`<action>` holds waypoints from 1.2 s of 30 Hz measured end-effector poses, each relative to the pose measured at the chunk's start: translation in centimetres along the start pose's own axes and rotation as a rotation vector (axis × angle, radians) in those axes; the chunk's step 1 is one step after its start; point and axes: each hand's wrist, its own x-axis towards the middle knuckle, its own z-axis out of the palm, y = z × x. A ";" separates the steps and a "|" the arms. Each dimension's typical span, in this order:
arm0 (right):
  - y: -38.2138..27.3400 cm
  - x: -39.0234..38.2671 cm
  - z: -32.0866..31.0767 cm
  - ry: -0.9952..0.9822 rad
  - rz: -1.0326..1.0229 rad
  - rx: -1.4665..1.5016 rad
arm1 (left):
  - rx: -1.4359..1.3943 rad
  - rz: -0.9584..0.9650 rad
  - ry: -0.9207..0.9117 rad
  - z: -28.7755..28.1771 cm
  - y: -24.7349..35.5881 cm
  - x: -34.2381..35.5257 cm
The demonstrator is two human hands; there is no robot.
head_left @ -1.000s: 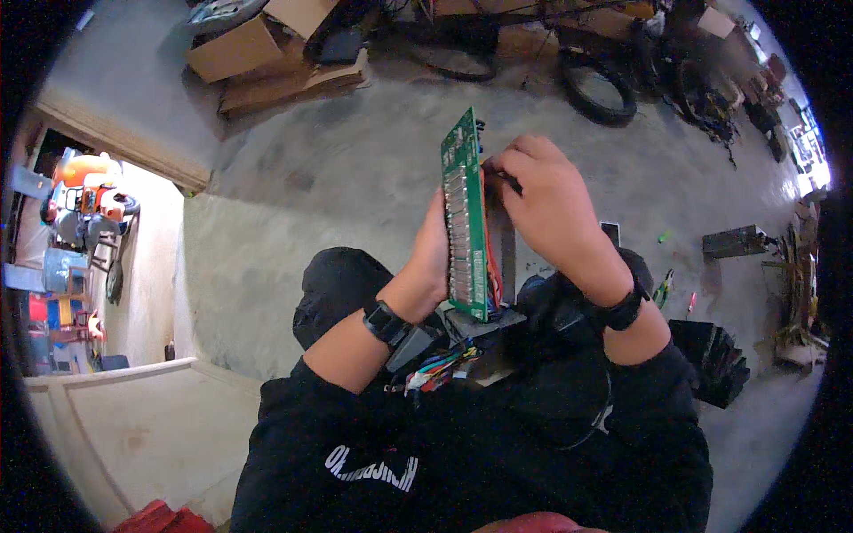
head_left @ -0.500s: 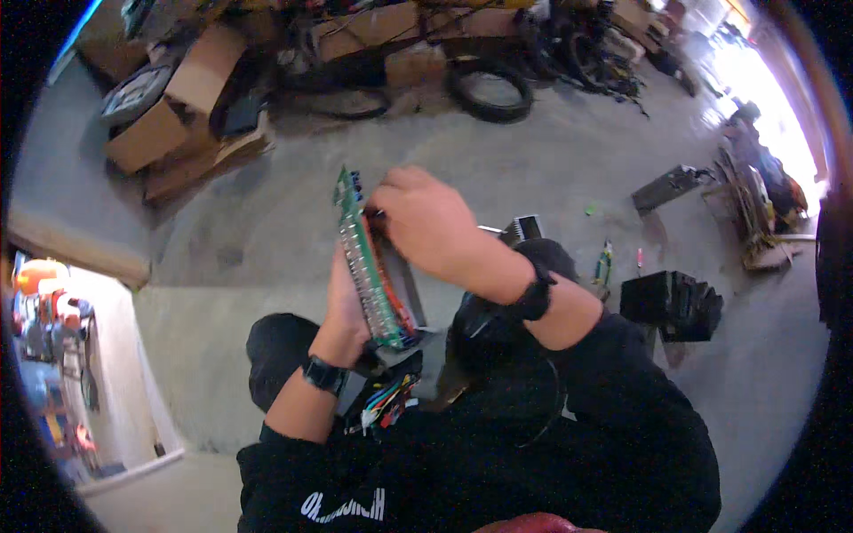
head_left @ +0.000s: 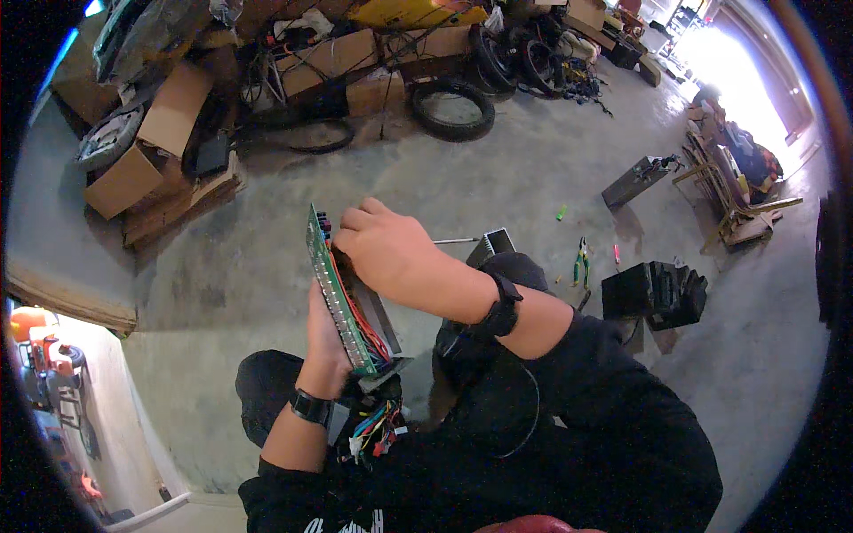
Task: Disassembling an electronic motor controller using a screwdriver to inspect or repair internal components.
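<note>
Green circuit board [head_left: 336, 298], tilted on edge, red wires [head_left: 359, 313] alongside

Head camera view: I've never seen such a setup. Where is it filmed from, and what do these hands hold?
There is no machine here: these are a person's own bare hands. The camera sits on the person's head and looks down; its very wide lens bends straight edges. The left hand supports a green circuit board, held on edge. The right hand has its fingers near the board's upper end, beside the red wires; what the fingertips touch is hidden. A bundle of coloured wires shows below the board. On the grey floor are pliers, a tire and a black box.
</note>
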 end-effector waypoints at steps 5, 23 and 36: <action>-1.0 -0.2 -0.5 0.025 -0.095 -0.086 | -0.046 -0.032 -0.026 -0.6 -0.2 0.1; -0.3 -0.3 -0.3 0.024 -0.076 0.021 | 0.013 -0.061 0.014 -2.2 -0.2 0.6; 4.1 2.2 -2.2 0.741 0.270 0.402 | -0.053 -0.142 0.171 -2.2 1.5 -0.9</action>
